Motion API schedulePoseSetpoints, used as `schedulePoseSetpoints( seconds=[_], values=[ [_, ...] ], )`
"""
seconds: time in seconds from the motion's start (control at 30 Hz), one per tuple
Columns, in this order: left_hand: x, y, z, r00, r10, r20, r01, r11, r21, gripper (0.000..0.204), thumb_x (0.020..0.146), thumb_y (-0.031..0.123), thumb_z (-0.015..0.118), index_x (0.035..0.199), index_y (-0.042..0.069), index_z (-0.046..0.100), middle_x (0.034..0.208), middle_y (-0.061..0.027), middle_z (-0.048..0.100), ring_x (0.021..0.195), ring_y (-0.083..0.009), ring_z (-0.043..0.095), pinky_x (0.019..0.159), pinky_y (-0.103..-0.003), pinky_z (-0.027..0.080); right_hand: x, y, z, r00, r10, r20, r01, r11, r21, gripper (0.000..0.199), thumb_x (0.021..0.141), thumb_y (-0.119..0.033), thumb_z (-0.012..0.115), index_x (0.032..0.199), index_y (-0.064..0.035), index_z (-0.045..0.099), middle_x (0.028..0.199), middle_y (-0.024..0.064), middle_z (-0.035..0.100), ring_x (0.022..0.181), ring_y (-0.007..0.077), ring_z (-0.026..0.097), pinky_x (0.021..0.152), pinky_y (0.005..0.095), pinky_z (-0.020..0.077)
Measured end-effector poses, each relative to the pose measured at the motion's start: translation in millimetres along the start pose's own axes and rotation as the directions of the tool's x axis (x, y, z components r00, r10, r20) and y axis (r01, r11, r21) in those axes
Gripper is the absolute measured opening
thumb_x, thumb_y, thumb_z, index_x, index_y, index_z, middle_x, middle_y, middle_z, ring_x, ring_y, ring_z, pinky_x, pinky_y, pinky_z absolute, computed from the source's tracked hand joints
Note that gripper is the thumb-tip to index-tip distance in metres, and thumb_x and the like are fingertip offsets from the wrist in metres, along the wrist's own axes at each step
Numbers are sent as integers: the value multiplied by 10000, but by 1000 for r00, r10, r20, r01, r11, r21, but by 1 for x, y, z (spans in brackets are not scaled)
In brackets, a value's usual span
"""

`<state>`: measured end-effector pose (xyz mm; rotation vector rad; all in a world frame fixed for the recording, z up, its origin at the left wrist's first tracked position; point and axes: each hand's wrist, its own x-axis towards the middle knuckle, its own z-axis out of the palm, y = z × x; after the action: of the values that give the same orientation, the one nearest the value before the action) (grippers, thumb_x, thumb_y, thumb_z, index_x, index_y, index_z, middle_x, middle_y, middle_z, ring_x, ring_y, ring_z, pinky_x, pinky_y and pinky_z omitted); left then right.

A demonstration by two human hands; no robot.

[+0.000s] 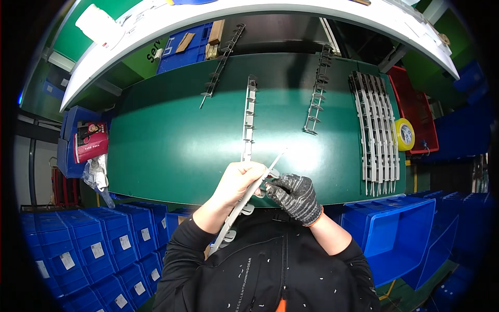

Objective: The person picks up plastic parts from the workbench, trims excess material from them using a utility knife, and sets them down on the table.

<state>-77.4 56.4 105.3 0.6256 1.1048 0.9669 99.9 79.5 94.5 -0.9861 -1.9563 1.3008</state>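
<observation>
Close to my body, my bare left hand (236, 182) is closed around a long, thin metal strip (235, 214) with rounded grey tabs along one side. The strip slants from my lap up to the right, its thin tip over the table's near part. My right hand (296, 196), in a dark grey knitted glove, pinches at one of the tabs beside the strip. Just beyond my left hand, a similar tabbed strip (248, 117) lies lengthwise on the green table (166, 130). Two more tabbed strips lie farther off, one at the far left (221, 67), another at the right (317, 93).
Several strips lie side by side in a stack (379, 135) at the table's right, beside a yellow tape roll (404, 134) and a red bin (416, 112). Blue crates (96, 249) stand at lower left; an open blue bin (390, 234) sits at lower right. A white shelf (249, 14) crosses the far side.
</observation>
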Motion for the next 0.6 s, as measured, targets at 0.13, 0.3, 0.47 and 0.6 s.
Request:
schedulePoseSetpoints(
  seconds=[0.13,0.3,0.47,0.6],
  values=[
    [-1,-1,-1,1000,-4,-17,5,1000,15,257,848,207,573,922,-35,616,678,-46,603,499,-76,557,487,-185,479,1,-1,-2,999,-17,36,15,999,30,202,775,-192,627,947,-89,651,763,136,619,648,277,583,585,345,449],
    [0,-5,-2,1000,7,1,-7,1000,2,252,846,199,575,926,-37,611,681,-45,602,498,-77,558,485,-187,480,-2,1,1,1000,-7,-13,7,999,52,211,775,-190,630,958,-87,648,771,136,624,650,272,589,594,340,455],
    [0,-3,0,1000,-1,-10,1,1000,-10,246,849,196,572,914,-38,609,688,-39,600,511,-83,562,491,-196,488,-2,1,2,999,-11,-46,15,997,74,203,775,-172,631,955,-79,648,780,132,627,653,262,593,599,336,458],
    [0,-7,3,998,45,-35,-45,999,-13,234,851,191,571,912,-31,612,676,-43,598,515,-80,559,486,-193,473,-5,3,7,985,63,-159,-50,995,83,150,783,-150,619,887,-44,642,704,121,601,591,244,568,560,322,439]
  ],
)
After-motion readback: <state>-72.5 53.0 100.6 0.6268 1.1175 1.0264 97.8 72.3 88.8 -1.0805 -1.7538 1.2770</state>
